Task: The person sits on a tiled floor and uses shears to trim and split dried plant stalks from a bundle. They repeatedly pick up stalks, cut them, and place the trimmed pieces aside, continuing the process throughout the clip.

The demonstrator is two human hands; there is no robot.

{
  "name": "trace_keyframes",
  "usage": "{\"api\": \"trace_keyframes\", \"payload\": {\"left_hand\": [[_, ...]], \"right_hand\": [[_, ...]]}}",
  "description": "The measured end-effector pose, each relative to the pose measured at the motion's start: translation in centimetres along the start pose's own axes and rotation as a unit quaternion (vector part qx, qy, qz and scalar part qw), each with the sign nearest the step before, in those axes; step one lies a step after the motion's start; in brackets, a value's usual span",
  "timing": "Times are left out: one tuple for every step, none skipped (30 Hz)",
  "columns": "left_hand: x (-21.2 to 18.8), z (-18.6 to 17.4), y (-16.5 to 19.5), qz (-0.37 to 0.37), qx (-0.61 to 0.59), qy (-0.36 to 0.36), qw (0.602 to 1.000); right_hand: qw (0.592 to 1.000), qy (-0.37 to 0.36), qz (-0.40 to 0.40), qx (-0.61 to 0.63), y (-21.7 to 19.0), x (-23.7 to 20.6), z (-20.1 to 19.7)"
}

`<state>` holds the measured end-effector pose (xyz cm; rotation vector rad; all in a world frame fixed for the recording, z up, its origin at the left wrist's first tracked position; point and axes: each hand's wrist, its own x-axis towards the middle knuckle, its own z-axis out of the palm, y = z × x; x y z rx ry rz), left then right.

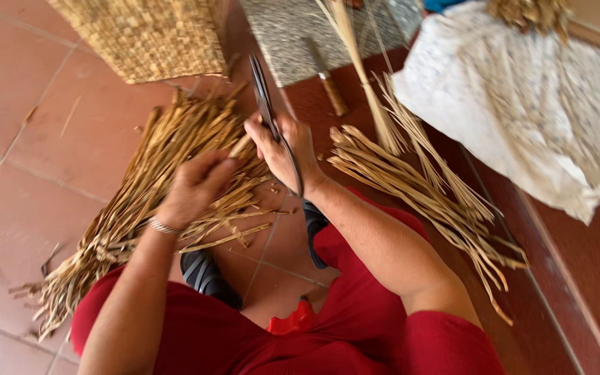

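My right hand point(287, 149) grips a pair of dark scissors point(264, 97), blades pointing up and away from me. My left hand point(194, 186), with a silver bracelet at the wrist, pinches a single dried straw stalk point(240, 146) right beside the scissors. Under both hands lies a big pile of dried straw-coloured stalks point(140, 201) on the red tiled floor. A second bundle of stalks point(411, 187) fans out to the right of my right forearm.
A woven basket point(147, 35) stands at the top left. A woven grey mat point(293, 35) with a wooden-handled tool point(331, 87) lies behind. A white patterned sack point(522, 104) sits at the right. My red-clothed legs and dark sandals point(206, 274) fill the bottom.
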<state>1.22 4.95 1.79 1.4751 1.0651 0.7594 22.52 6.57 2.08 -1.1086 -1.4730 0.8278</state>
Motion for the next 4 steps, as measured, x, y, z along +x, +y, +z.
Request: {"api": "trace_keyframes", "payload": {"left_hand": [[-0.1,-0.6,-0.2,-0.022,0.007,-0.019,1.0],[-0.2,-1.1,-0.5,-0.045,0.014,-0.034,0.998],[-0.2,-1.6,-1.0,-0.048,0.0,-0.044,0.998],[-0.1,-2.0,-1.5,-0.051,-0.014,-0.052,0.997]], "right_hand": [[0.999,0.03,0.008,0.022,0.3,0.6,-1.7],[0.997,0.057,0.017,0.044,0.5,1.1,-3.5],[0.995,0.076,-0.007,0.069,0.8,1.6,-6.0],[0.991,0.092,-0.033,0.095,0.9,2.2,-9.4]]}}
